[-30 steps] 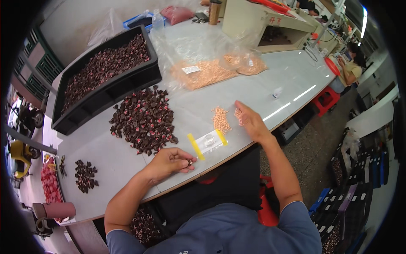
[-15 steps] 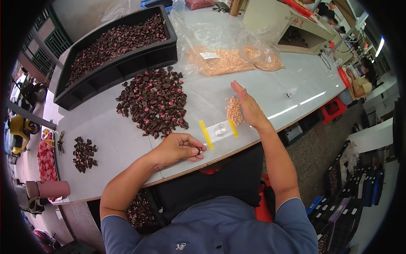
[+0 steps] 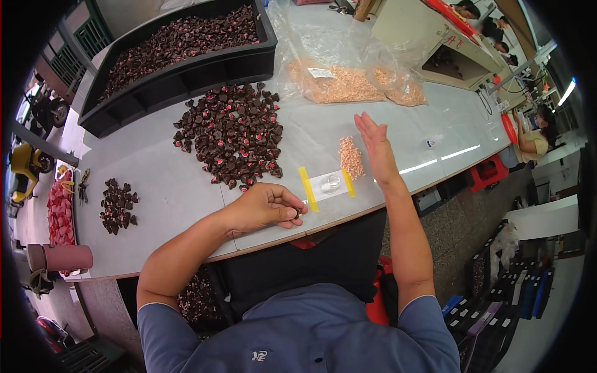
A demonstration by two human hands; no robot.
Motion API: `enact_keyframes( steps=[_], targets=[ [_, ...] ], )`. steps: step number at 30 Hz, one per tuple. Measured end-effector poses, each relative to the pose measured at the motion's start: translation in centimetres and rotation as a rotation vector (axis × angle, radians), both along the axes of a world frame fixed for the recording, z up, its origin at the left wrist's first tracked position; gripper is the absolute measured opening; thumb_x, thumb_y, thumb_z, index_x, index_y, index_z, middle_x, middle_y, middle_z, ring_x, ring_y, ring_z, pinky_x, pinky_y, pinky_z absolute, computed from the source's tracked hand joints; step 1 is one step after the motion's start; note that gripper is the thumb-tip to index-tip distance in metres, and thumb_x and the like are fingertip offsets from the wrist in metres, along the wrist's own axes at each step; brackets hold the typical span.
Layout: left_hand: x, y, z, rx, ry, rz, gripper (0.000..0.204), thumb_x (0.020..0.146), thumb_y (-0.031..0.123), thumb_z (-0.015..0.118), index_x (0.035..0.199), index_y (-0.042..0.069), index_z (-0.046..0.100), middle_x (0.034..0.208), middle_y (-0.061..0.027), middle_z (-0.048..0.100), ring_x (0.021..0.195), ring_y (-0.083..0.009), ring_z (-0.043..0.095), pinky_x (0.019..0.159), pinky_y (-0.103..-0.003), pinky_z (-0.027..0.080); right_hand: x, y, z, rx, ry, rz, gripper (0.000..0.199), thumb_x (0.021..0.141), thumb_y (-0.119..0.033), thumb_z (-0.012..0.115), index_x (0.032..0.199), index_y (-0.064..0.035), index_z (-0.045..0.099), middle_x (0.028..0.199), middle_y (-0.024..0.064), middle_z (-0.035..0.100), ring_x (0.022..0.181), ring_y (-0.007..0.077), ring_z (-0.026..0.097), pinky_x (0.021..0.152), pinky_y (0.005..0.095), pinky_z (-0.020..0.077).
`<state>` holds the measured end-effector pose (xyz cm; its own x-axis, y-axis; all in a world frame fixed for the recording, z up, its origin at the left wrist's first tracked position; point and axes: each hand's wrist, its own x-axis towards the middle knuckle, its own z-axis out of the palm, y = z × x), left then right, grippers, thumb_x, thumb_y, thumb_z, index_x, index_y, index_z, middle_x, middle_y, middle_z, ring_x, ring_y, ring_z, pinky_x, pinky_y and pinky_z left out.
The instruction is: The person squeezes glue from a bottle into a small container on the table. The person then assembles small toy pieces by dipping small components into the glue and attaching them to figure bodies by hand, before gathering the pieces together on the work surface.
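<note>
My left hand [image 3: 262, 208] rests near the table's front edge, thumb and fingertips pinched on a small dark piece [image 3: 296, 213], mostly hidden by the fingers. It looks like those in the heap of dark brown pieces with pink-red spots [image 3: 230, 137] beyond it. My right hand [image 3: 379, 152] is held on edge, fingers stretched out, just right of a small pile of peach-coloured bits [image 3: 351, 158]. Between the hands lies a white card [image 3: 318, 187] fixed with yellow tape strips [image 3: 308, 189], with a clear round piece [image 3: 330, 183] on it.
A large black crate [image 3: 186, 78] of dark pieces stands at the back left. Clear bags of peach bits [image 3: 342, 84] lie at the back. A smaller dark cluster [image 3: 118, 206], pliers [image 3: 83, 186] and a pink cup [image 3: 68, 257] are at left. Another person [image 3: 530, 137] sits far right.
The peach bits are now gathered in a narrower pile wholly left of my right hand; before, some showed on its other side. My left hand keeps its pinch. The view has shifted slightly.
</note>
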<state>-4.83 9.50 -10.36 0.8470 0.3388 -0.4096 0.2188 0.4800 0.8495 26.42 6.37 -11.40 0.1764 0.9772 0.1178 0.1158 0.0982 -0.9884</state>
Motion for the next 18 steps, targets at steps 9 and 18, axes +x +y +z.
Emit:
enact_keyframes(
  steps=[9, 18],
  targets=[
    [-0.1, -0.2, 0.1, -0.009, 0.009, 0.011, 0.019, 0.096, 0.002, 0.062, 0.114, -0.005, 0.061, 0.122, -0.018, 0.067, 0.102, -0.0227, 0.07, 0.087, -0.031, 0.059, -1.1, -1.3, -1.2, 0.002, -0.033, 0.076, 0.094, 0.1, -0.069, 0.018, 0.155, 0.007, 0.017, 0.16, 0.0242, 0.026, 0.151, 0.0313, 0.021, 0.124, 0.0425, 0.0105],
    [0.7, 0.3, 0.5, -0.018, 0.002, 0.018, 0.02, 0.095, 0.0, 0.064, 0.113, -0.006, 0.06, 0.122, -0.0202, 0.067, 0.101, -0.024, 0.07, 0.087, -0.032, 0.059, 0.9, -4.8, -0.4, 0.153, 0.184, -0.041, 0.091, 0.099, -0.069, 0.016, 0.157, 0.0002, 0.015, 0.162, 0.02, 0.024, 0.151, 0.0311, 0.02, 0.124, 0.044, 0.0115]
  ],
)
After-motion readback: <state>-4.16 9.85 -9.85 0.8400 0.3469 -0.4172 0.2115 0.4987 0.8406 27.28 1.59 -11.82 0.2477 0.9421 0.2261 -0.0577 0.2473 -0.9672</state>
